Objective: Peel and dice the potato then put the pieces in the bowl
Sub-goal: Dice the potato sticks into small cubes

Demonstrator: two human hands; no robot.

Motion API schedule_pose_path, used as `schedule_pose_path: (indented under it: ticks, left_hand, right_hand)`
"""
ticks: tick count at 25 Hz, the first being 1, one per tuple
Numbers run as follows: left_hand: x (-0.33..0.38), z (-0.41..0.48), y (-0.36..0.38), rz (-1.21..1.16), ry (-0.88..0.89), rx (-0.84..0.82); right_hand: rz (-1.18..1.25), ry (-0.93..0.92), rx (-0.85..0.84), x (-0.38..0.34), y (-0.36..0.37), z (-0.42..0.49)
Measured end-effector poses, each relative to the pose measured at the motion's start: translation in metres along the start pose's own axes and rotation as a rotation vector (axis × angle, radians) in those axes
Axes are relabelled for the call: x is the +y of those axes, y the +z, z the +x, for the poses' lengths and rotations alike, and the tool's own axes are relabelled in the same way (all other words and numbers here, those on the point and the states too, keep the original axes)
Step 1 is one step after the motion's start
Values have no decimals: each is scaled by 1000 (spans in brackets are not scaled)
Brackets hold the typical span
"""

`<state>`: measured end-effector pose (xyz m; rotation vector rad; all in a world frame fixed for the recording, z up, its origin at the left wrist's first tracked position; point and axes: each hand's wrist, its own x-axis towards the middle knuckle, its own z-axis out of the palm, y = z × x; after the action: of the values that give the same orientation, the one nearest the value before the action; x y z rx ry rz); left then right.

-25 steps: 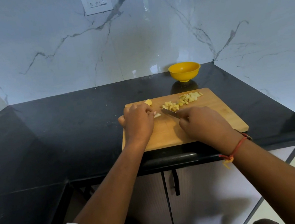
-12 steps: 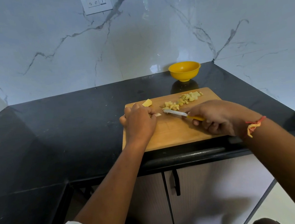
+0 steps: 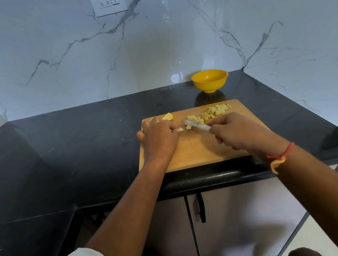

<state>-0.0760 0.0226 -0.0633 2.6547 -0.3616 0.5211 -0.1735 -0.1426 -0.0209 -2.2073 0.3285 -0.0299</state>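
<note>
On the wooden cutting board (image 3: 198, 154) my left hand (image 3: 158, 137) holds down a small potato piece (image 3: 180, 129) that sticks out from under its fingers. My right hand (image 3: 240, 132) grips a knife (image 3: 197, 125) whose blade lies low across the board and points left, among the diced potato pieces (image 3: 210, 113) at the board's far side. A larger potato chunk (image 3: 167, 117) lies at the far left corner. The yellow bowl (image 3: 210, 80) stands on the counter behind the board; its inside is not in view.
The black stone counter (image 3: 81, 142) runs left and around an L-shaped corner. Marble walls close in behind and at the right. A socket plate (image 3: 107, 0) sits high on the wall. Cabinet doors with a black handle (image 3: 201, 207) are below the counter edge.
My right hand has swung out to the right and turned the knife, so the blade now lies flat and points left into the diced pieces. My left hand has stayed on the potato piece.
</note>
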Motion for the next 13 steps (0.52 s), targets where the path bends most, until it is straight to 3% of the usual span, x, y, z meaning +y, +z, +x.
schedule_pose_path:
  ticks: [4, 13]
  left_hand:
    - [-1, -1, -2, -34, -22, -8]
    - [-4, 1, -1, -114, -60, -23]
  right_hand:
    - [-412, -167, 111, -13, 25, -1]
    - [-630, -191, 110, -16, 52, 15]
